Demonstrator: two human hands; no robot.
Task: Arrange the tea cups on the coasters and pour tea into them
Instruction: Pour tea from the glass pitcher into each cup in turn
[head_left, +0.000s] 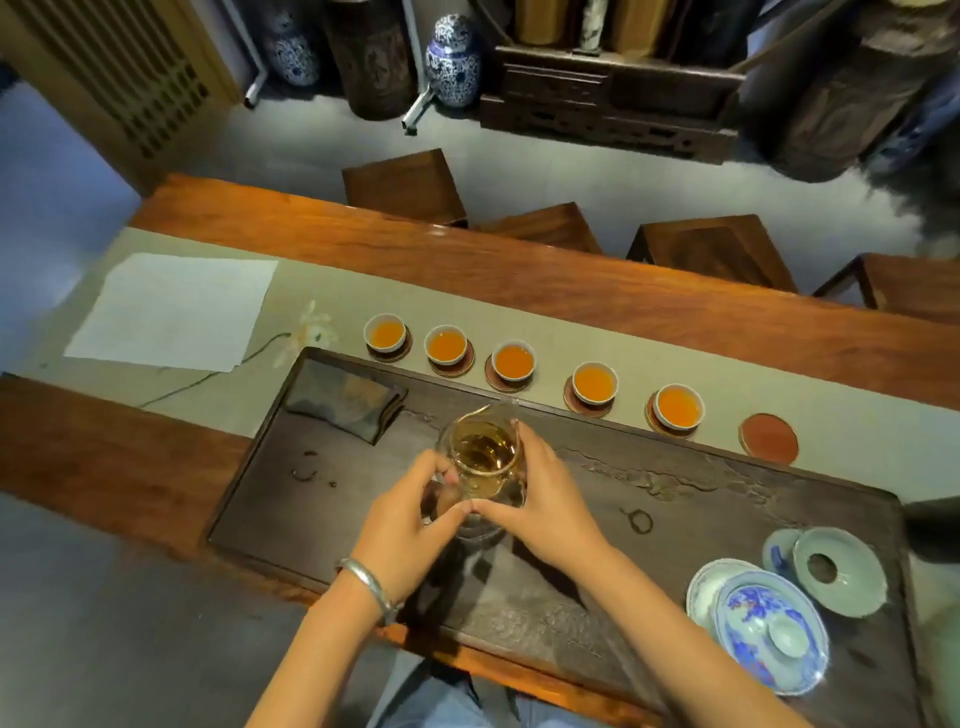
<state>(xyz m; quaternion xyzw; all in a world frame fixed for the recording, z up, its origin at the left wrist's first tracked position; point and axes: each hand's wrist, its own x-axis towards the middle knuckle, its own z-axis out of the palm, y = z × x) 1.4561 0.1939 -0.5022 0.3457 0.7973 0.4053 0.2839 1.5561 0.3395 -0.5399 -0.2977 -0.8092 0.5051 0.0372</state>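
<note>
Several small white tea cups filled with orange tea stand on round brown coasters in a row along the table runner, from the leftmost cup to the rightmost cup. One coaster at the right end is bare. A glass pitcher with pale golden tea is over the dark tea tray. My left hand grips its handle side and my right hand cups its right wall.
A folded dark cloth lies on the tray's far left. A blue-and-white lidded gaiwan and a celadon strainer sit at the tray's right. A white paper lies on the runner. Wooden stools stand beyond the table.
</note>
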